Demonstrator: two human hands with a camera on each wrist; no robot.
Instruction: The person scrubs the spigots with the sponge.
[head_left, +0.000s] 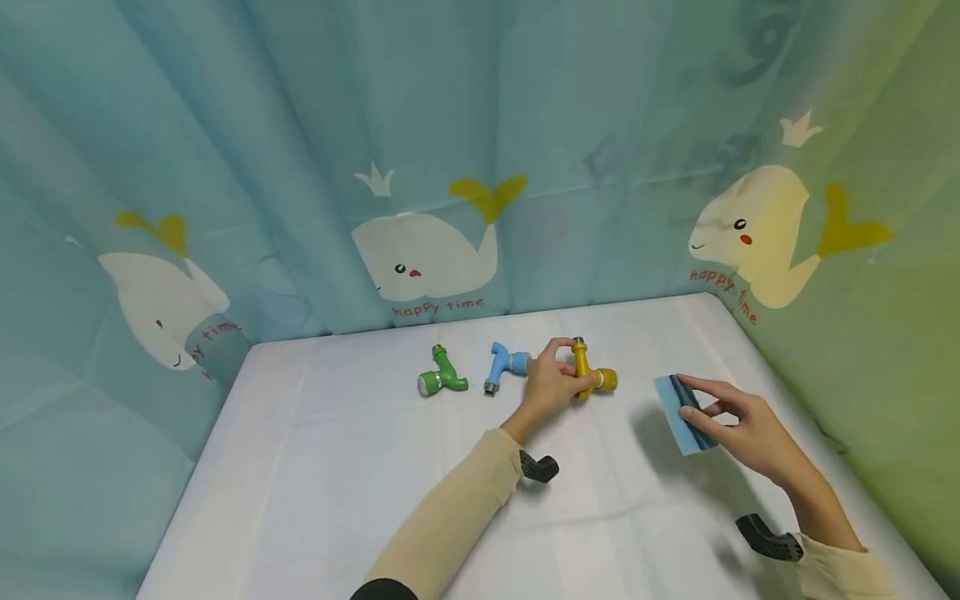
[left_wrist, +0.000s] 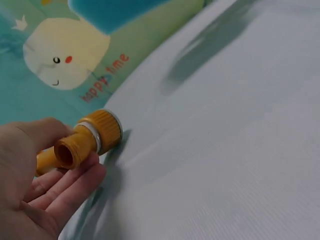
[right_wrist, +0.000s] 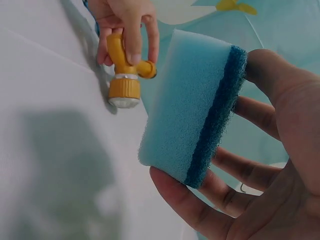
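My left hand (head_left: 551,385) grips a yellow faucet (head_left: 606,381) near the back of the table, thumb on one side and fingers on the other. In the left wrist view the ribbed knob of the faucet (left_wrist: 106,131) and its round open spout face the camera. My right hand (head_left: 759,433) pinches a scouring sponge (head_left: 678,425) by its edges, raised over the table with its shadow below. Seen from the right wrist, the sponge (right_wrist: 187,105) has a thick light-blue foam body and a thin dark-blue scrubbing layer.
A blue faucet (head_left: 500,365) lies just left of my left hand, and a green faucet (head_left: 446,377) lies farther left. They are on a white-covered table (head_left: 360,450). A curtain (head_left: 555,233) printed with whales hangs behind and along the sides.
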